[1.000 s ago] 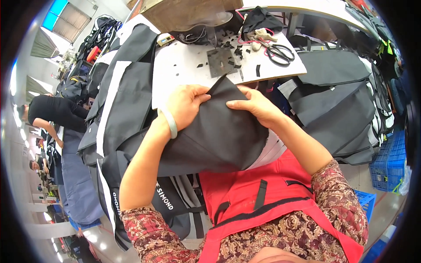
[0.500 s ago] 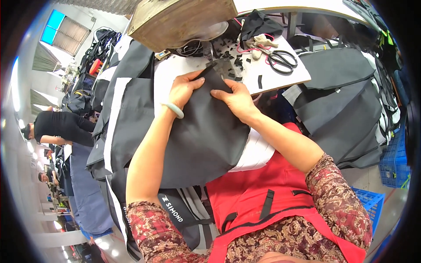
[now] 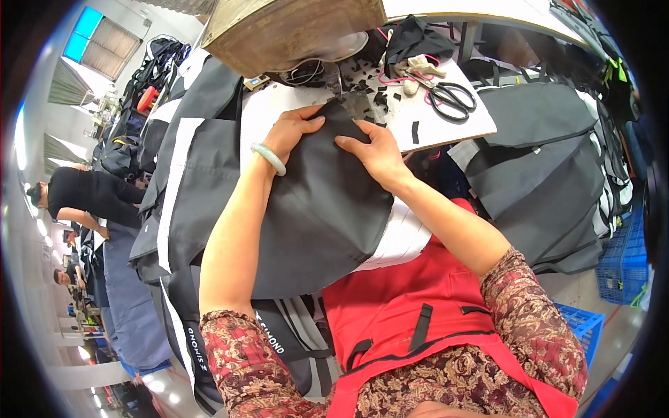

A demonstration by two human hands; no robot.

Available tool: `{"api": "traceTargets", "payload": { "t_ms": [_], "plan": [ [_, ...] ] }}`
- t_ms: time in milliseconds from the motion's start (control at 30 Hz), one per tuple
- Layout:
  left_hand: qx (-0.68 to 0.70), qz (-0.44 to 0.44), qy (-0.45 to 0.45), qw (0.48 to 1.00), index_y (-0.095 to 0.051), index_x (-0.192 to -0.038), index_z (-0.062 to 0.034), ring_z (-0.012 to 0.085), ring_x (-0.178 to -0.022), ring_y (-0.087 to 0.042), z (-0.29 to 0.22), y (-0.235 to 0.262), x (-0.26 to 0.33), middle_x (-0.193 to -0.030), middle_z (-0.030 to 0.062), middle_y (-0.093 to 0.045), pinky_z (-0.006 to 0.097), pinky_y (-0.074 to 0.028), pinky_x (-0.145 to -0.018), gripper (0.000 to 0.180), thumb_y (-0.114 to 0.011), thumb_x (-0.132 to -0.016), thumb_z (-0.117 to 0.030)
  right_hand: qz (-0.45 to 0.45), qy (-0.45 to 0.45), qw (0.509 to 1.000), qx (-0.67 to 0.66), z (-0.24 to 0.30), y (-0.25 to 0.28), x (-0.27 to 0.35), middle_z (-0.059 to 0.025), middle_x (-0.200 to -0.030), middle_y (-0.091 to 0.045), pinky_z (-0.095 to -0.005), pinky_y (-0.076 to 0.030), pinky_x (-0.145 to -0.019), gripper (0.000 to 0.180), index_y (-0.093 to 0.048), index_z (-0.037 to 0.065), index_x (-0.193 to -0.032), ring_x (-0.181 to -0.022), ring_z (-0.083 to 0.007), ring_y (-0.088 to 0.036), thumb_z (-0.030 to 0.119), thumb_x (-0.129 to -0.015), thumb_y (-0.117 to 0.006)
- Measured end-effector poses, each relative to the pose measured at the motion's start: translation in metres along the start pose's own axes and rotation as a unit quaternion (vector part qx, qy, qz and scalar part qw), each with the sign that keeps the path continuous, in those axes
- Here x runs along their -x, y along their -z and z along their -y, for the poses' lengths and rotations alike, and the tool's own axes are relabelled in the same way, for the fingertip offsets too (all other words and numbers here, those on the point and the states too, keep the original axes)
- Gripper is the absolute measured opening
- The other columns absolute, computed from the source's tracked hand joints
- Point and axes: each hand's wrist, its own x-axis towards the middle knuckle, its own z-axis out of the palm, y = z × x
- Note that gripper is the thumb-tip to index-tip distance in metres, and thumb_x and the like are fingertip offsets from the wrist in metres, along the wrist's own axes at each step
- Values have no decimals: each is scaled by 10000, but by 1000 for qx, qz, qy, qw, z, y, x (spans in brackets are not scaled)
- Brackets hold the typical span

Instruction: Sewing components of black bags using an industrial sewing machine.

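A large dark grey fabric panel [image 3: 320, 216] hangs from the white work board [image 3: 442, 129] down over my lap. Its far corner reaches up beneath the sewing machine [image 3: 296, 38], whose needle area is partly hidden. On the left edge of that corner, my left hand [image 3: 291, 132] pinches the cloth between thumb and fingers; a pale bangle circles its wrist. My right hand [image 3: 376, 153] grips the opposite edge, thumb on top and fingers underneath. Small black fabric scraps [image 3: 380, 97] litter the board just beyond my hands.
Black-handled scissors [image 3: 453, 101] lie on the board at the right, beside a red cord and black cloth [image 3: 418, 38]. Stacked grey panels [image 3: 536, 167] stand farther right, with blue crates [image 3: 620, 265] below. More fabric [image 3: 202, 188] is piled left. Another person [image 3: 83, 195] bends over cloth at far left.
Both hands keep hold of the panel and have barely moved. The whole view has shifted slightly, and the cloth's corner has tilted a little near the machine.
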Motion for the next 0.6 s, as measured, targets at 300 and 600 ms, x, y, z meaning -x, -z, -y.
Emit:
{"api": "traceTargets", "payload": {
  "t_ms": [300,600],
  "plan": [
    [18,11,-1,1000,-554,-1316,34,154,-961,-631,-5,2,-7,-1151,106,-658,274,-511,-855,442,-642,-917,-134,7,-24,999,-46,0,4,-9,-41,-903,-690,-237,-511,-683,316,-655,-25,-1108,-755,-94,-627,153,-856,-722],
    [-286,49,12,957,-689,-967,25,82,-783,-600,15,-32,125,-829,35,-682,232,-482,-732,245,-714,-873,-201,-8,-76,995,-64,-31,74,90,-77,-1123,-663,-284,-494,-887,426,-593,-16,-1227,-991,-140,-620,153,-856,-716]
  ]
}}
